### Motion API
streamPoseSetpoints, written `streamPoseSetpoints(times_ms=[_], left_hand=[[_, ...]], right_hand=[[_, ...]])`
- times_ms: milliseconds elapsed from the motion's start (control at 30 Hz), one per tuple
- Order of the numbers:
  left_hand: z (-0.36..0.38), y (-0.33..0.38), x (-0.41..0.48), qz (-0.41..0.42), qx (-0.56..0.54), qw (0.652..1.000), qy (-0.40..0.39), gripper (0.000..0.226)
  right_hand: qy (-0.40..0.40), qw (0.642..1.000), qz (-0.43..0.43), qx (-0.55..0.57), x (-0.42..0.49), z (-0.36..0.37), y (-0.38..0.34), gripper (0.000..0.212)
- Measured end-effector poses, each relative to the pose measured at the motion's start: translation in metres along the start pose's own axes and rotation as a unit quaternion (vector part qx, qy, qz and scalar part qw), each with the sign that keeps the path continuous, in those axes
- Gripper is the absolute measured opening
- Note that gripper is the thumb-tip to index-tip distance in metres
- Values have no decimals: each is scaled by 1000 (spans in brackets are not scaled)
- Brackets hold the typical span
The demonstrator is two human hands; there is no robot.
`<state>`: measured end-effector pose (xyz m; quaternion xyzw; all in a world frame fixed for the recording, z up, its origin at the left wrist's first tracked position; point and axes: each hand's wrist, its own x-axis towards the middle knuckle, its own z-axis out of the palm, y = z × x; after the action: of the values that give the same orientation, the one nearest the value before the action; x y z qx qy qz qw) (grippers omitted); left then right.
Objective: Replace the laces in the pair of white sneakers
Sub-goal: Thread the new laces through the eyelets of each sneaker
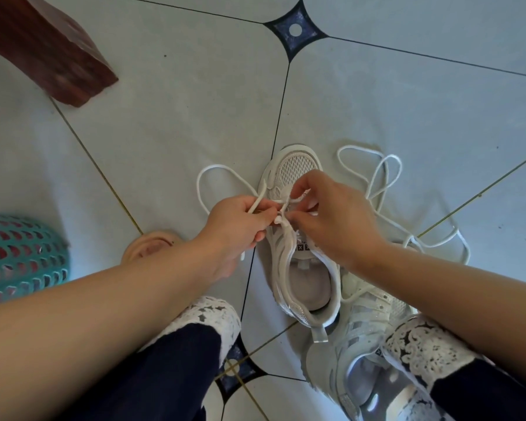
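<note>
Floor tiles (pixel 179 117) bear the sneaker (pixel 292 168), left hand (pixel 237 220) and right hand (pixel 331 214) fingers clamped on its lace (pixel 213 170)

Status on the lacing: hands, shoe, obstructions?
Left hand and right hand each pinch the white cord lace over the eyelets. White mesh sneaker upright on the tiled floor. Second white sneaker lies close right; loose lace loops trail there, clear of hands.

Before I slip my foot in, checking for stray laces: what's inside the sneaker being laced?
Through the sneaker opening a grey insole shows. Toward the toe, the tongue, left hand and right hand hide the interior.
</note>
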<state>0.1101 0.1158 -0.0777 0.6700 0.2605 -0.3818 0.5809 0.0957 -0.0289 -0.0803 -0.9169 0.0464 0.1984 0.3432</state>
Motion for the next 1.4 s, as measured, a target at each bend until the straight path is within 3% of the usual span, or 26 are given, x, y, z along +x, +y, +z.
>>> streamPoseSetpoints(times_ms=[167,233,333,433,533,633,667,733,800,867,933,1200,1400], left_hand=[[5,-3,8,5,21,999,33,17],[7,-6,10,28,72,996,54,21],[5,-8,11,82,160,980,88,21],[-8,-5,12,114,189,965,142,24],[-30,5,13,102,49,976,185,30],[-53,18,9,58,-257,956,129,31],[-56,20,8,49,-293,950,102,31],[-50,20,4,52,-203,976,64,30],[-34,17,2,75,16,996,43,26],[-18,10,5,114,216,970,14,15],[-10,4,11,133,317,939,-21,14],[-23,10,17,168,389,905,-41,14],[-17,10,13,175,255,951,4,19]], right_hand=[[0,1000,-16,9,0,1,-2,16],[-9,998,-56,-37,0,0,-4,15],[-37,988,-87,-123,-2,0,-7,39],[-48,977,-104,-182,-3,-1,-6,35],[-37,978,-114,-170,-4,-4,-2,32],[3,982,-113,-150,-9,-3,1,41],[17,983,-110,-149,-11,-2,2,44],[25,984,-97,-145,-12,-3,6,48],[11,988,-81,-129,-11,-5,8,48],[1,990,-78,-118,-9,-5,8,43],[-2,990,-81,-117,-8,-4,7,40],[-18,989,-78,-127,-4,-4,7,41],[-8,990,-71,-124,-4,-3,6,39]])
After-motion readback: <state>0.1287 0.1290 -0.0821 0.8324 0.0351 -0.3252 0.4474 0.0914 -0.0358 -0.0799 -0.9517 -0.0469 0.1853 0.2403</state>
